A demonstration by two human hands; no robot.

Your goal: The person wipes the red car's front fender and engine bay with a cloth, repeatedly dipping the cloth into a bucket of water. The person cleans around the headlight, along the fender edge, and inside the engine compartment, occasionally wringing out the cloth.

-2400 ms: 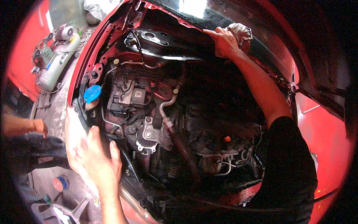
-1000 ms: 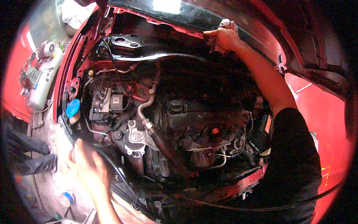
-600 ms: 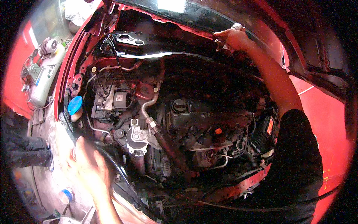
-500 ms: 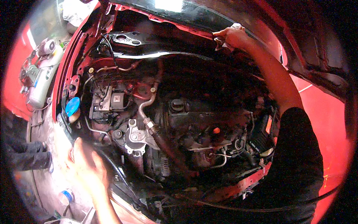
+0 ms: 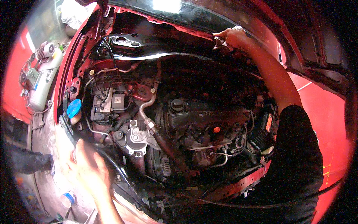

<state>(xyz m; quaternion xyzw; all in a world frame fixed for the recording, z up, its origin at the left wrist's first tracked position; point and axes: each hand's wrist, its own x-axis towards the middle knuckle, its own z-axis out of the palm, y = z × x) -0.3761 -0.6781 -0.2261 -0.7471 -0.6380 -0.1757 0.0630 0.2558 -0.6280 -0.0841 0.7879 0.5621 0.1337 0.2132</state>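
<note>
Stretched out over the engine bay, my right hand (image 5: 238, 38) grips a crumpled light cloth (image 5: 223, 44) at the red body edge below the windshield (image 5: 186, 11). My left hand (image 5: 88, 164) leans on the bright front corner of the car at the lower left, its fingers loosely extended and partly washed out by glare; nothing shows in it. Close beyond that hand is a blue round cap (image 5: 74, 108) on a filler neck. Between my arms lies the engine, with a dark cover (image 5: 209, 117), a black oil cap (image 5: 176, 105) and a silver bracket (image 5: 135, 138).
The raised hood (image 5: 317, 52) hangs along the upper right. An air compressor (image 5: 44, 80) stands on the floor to the left. Another person's leg (image 5: 31, 161) shows at the left, and a blue-and-white round container (image 5: 68, 199) is at the lower left.
Both hands stay almost where they were, and the cloth is still in my right hand. The view has shifted slightly. At the left, the other person's legs have changed position.
</note>
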